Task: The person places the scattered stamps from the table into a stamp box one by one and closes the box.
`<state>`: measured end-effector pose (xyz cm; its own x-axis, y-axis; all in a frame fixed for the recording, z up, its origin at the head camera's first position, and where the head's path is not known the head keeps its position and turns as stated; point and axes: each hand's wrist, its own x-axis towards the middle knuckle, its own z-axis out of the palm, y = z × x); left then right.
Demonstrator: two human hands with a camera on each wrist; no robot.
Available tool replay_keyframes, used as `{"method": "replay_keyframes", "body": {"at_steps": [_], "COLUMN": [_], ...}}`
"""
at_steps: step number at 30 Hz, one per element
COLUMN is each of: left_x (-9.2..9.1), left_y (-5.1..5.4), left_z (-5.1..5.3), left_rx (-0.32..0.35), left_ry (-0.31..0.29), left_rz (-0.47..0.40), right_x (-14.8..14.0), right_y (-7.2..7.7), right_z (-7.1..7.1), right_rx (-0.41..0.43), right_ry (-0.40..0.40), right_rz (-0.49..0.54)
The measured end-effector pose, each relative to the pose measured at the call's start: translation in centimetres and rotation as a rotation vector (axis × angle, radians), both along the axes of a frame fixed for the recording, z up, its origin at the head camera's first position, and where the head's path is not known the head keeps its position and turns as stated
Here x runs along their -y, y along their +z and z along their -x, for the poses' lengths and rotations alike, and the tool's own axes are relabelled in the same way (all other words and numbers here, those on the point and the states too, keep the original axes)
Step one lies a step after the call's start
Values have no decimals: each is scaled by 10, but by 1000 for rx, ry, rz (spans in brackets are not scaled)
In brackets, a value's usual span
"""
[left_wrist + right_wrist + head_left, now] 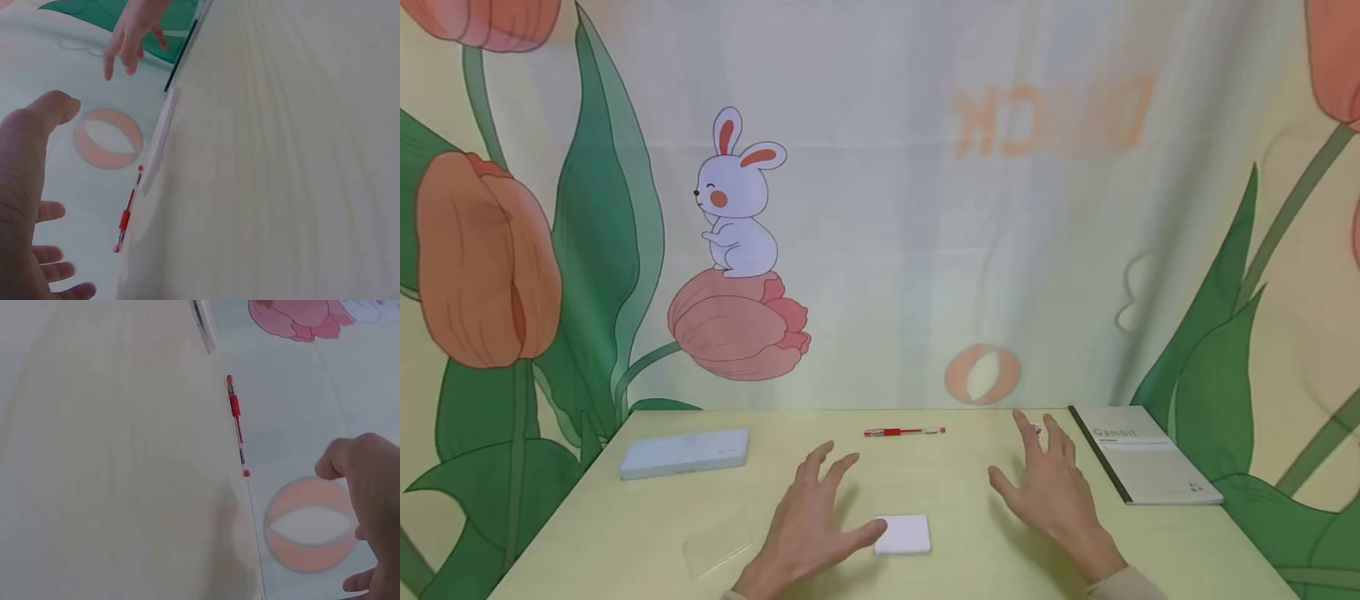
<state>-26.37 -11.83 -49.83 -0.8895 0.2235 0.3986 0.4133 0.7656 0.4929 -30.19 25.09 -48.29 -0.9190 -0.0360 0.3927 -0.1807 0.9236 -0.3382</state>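
My left hand (812,517) is over the table with its fingers spread and nothing in its grasp. Its thumb tip overlaps the left edge of a small white rectangular block (906,535) in the head view; whether they touch I cannot tell. To the right, my right hand (1048,483) is also spread and holds nothing. Behind its fingers a small patterned item (1037,430) is mostly hidden. A red pen (904,432) lies crosswise near the table's back edge, and shows in both wrist views, as the red pen (127,215) does beside the left fingers.
At the back left lies a light blue pencil case (685,453). A clear, flat plastic piece (718,544) is left of my left hand. On the right side rests a notebook (1146,458) marked "Gambit". Behind the pale yellow table (955,483) hangs a printed curtain (880,208).
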Motion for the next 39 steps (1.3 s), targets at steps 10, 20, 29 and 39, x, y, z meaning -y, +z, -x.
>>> {"method": "replay_keyframes", "body": {"at_steps": [10,20,29,39], "left_x": [-7,-9,-8,-5], "left_y": [-15,-34,-35,-36], "left_z": [0,3,4,4], "left_rx": [104,19,46,62], "left_ry": [-133,-133,-156,-169], "left_rz": [-72,13,25,15], "right_x": [-45,-85,-96,-96], "right_y": [-10,-21,-31,-35], "right_z": [24,52,72,95], "right_rx": [34,141,146,210], "right_ry": [51,39,55,52], "right_rz": [342,476,442,362]}}
